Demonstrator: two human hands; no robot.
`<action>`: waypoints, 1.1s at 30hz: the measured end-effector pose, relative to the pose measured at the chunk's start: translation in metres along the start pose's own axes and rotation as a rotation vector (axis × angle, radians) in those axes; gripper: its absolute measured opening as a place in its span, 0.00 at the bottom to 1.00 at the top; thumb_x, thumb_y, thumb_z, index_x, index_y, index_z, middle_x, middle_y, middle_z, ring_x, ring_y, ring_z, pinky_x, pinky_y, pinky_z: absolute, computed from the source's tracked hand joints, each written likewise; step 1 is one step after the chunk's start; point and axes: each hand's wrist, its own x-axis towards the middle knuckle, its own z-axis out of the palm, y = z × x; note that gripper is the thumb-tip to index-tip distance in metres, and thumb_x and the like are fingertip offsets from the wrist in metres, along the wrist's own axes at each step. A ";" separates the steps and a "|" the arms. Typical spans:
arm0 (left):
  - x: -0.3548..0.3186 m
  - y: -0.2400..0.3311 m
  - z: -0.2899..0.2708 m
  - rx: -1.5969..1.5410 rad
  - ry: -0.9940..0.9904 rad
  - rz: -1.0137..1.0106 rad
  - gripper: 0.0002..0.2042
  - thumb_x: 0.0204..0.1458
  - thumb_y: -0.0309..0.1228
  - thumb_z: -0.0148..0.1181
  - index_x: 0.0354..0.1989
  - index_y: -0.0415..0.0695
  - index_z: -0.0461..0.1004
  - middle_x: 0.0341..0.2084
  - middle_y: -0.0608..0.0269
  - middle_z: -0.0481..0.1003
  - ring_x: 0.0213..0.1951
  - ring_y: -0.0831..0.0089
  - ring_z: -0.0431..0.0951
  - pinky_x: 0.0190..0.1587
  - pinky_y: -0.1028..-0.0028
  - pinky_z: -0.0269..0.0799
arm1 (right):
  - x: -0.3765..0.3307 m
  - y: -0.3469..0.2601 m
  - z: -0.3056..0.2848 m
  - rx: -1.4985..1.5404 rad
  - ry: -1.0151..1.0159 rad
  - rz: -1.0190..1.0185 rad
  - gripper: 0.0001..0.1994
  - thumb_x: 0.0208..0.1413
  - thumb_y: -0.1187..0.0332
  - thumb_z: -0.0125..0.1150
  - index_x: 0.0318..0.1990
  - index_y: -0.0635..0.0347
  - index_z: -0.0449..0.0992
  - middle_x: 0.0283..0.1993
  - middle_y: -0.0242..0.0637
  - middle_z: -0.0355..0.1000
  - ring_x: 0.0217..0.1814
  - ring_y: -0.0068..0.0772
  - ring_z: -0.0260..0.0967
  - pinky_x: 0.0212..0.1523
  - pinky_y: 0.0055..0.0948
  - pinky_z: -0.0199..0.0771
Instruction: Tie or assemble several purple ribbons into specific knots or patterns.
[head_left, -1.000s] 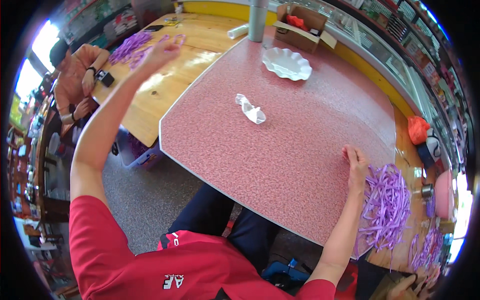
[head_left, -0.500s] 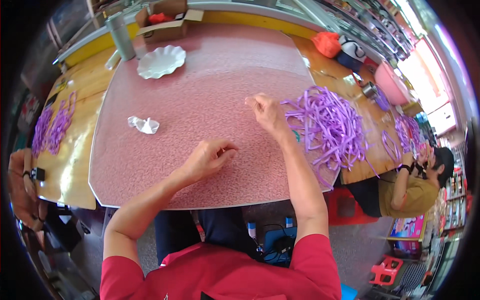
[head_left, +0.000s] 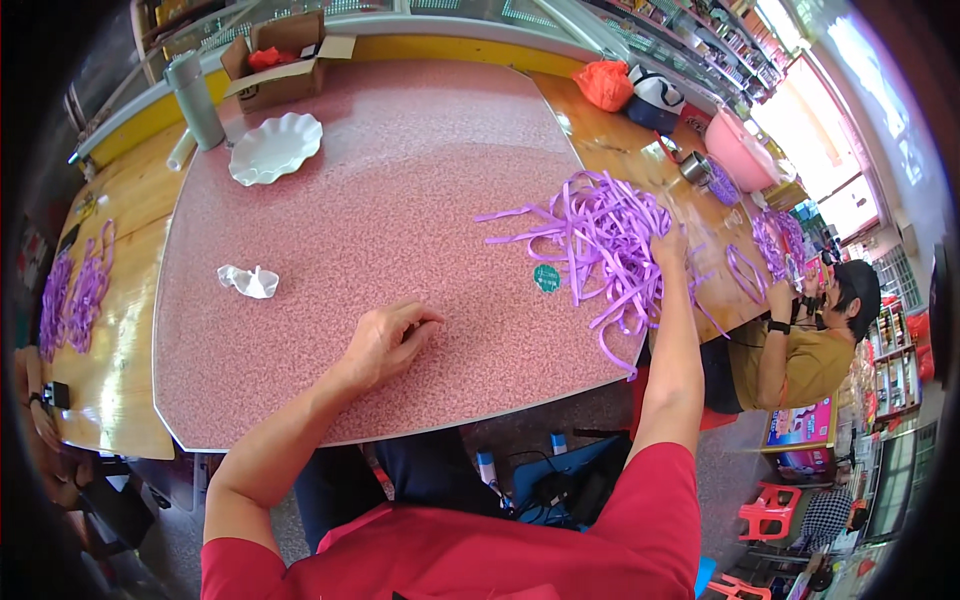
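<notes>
At the far left, a smaller bunch of purple ribbons [head_left: 92, 285] lies on the wooden table, well apart from both hands. Next, on the pink speckled tabletop [head_left: 400, 230], come a crumpled white scrap [head_left: 252, 283] and, farther back, a white scalloped plate [head_left: 276, 148]. The left hand [head_left: 392, 345] rests at or just above the tabletop near its front edge, fingers loosely curled, thumb a little apart, with nothing visible in it. To its right, a round green sticker [head_left: 547, 278] sits just beside the heap of purple ribbons [head_left: 610, 225], which sprawls over the right side of the tabletop, two loose ends trailing leftward. The right hand [head_left: 668, 247], well apart from the left, touches the heap's right side; its fingertips are partly lost among the strands, so I cannot tell whether they are closed on any. The ribbons look light, limp and smooth, with a satiny shine: probably hard to damage, but apt to slide between the fingers and drag neighbours along through the loops. The trailing left ends seem the cleanest place to pinch a single strand, thumb against forefinger; a grip in the tangled middle would likely lift several at once.
</notes>
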 end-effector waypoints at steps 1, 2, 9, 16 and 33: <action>-0.001 -0.001 -0.001 0.004 0.004 0.000 0.07 0.56 0.27 0.62 0.42 0.42 0.79 0.29 0.55 0.78 0.27 0.66 0.77 0.31 0.68 0.71 | -0.003 -0.005 -0.002 -0.001 -0.111 0.112 0.15 0.54 0.58 0.59 0.46 0.51 0.82 0.45 0.52 0.78 0.50 0.59 0.75 0.50 0.50 0.74; -0.002 -0.001 -0.001 0.009 -0.004 -0.013 0.07 0.56 0.27 0.62 0.42 0.42 0.80 0.29 0.55 0.78 0.27 0.66 0.77 0.31 0.68 0.72 | -0.004 -0.010 -0.004 -0.005 -0.221 0.225 0.16 0.53 0.57 0.61 0.47 0.49 0.83 0.48 0.52 0.78 0.51 0.59 0.74 0.51 0.50 0.74; -0.002 -0.006 0.000 0.004 -0.017 -0.025 0.07 0.56 0.26 0.63 0.42 0.42 0.80 0.30 0.55 0.78 0.28 0.65 0.77 0.32 0.69 0.72 | 0.039 -0.048 -0.064 -0.015 -0.401 -0.146 0.13 0.55 0.56 0.61 0.44 0.46 0.84 0.47 0.49 0.78 0.48 0.56 0.76 0.49 0.50 0.75; -0.003 -0.004 -0.002 0.004 0.015 -0.027 0.08 0.57 0.26 0.62 0.44 0.42 0.79 0.28 0.57 0.77 0.28 0.68 0.76 0.31 0.70 0.71 | 0.047 -0.137 -0.132 0.638 -0.377 -0.254 0.13 0.61 0.59 0.61 0.43 0.58 0.84 0.34 0.34 0.79 0.34 0.30 0.75 0.39 0.31 0.76; -0.003 -0.016 -0.009 -0.153 0.097 -0.030 0.12 0.59 0.27 0.61 0.50 0.41 0.75 0.42 0.58 0.73 0.39 0.72 0.76 0.35 0.74 0.73 | -0.056 -0.248 -0.176 0.721 -0.639 -0.448 0.10 0.59 0.67 0.64 0.43 0.61 0.84 0.39 0.38 0.81 0.40 0.30 0.78 0.46 0.28 0.76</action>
